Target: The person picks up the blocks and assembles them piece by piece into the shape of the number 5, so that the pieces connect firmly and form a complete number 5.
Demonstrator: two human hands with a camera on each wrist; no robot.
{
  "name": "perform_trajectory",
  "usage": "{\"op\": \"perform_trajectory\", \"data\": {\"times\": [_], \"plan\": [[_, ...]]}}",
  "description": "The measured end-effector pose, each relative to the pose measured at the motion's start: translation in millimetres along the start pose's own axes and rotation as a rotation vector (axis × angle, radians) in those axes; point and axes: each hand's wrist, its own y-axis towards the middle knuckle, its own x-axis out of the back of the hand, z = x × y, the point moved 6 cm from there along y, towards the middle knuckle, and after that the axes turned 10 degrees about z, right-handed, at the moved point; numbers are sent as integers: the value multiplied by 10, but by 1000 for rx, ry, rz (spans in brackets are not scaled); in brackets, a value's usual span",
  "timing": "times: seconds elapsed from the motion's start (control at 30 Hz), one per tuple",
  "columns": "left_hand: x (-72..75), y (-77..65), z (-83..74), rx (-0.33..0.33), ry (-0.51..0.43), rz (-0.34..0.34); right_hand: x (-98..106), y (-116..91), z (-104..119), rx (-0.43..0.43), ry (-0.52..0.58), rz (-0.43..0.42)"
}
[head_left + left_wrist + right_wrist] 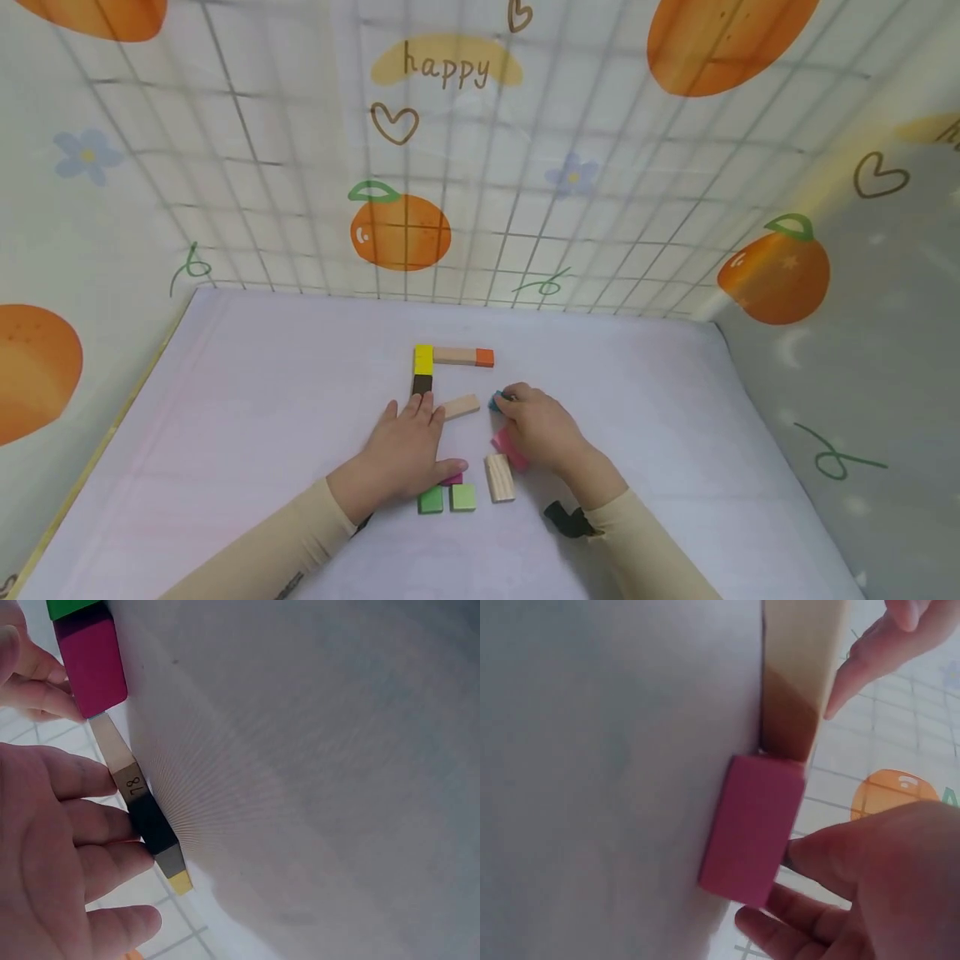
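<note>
In the head view my left hand [405, 450] lies with spread, mostly straight fingers, its fingertips at a black block [422, 384] below a yellow block [423, 359]. The left wrist view shows those fingers [105, 817] beside a wooden block marked with digits [132, 783] and the black block. My right hand [546, 427] pinches a small blue block [497, 401] between thumb and fingers. Just left of it lies a plain wooden block [462, 407]. A pink block [509, 448] sits under the right hand's near side, in front of the palm in the right wrist view.
A wooden block [454, 356] and an orange block [485, 358] extend right from the yellow one. Nearer me lie a grained wooden block [500, 477], two green blocks [462, 497] and a partly covered magenta block [452, 480]. Patterned curtains [480, 167] surround the white table [262, 400].
</note>
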Motion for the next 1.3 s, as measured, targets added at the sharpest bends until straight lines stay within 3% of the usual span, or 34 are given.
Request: {"op": "perform_trajectory", "data": {"times": [0.27,0.63,0.77,0.87,1.0,1.3], "plan": [[0,-8,-3,-11,-14,-1,-29,29,38,-54,-24,52],[2,-11,-2,-5,-8,-3,0,103,79,-69,4,57],[-13,4,8,-7,-7,1,87,65,54,-38,57,-12],[-17,14,-3,-12,-2,-3,118,-1,17,37,69,-49],[-11,6,-7,-6,6,-5,48,-33,-6,122,35,-1],[25,-39,-2,-20,9,-10,-7,-6,46,45,-27,12]]}}
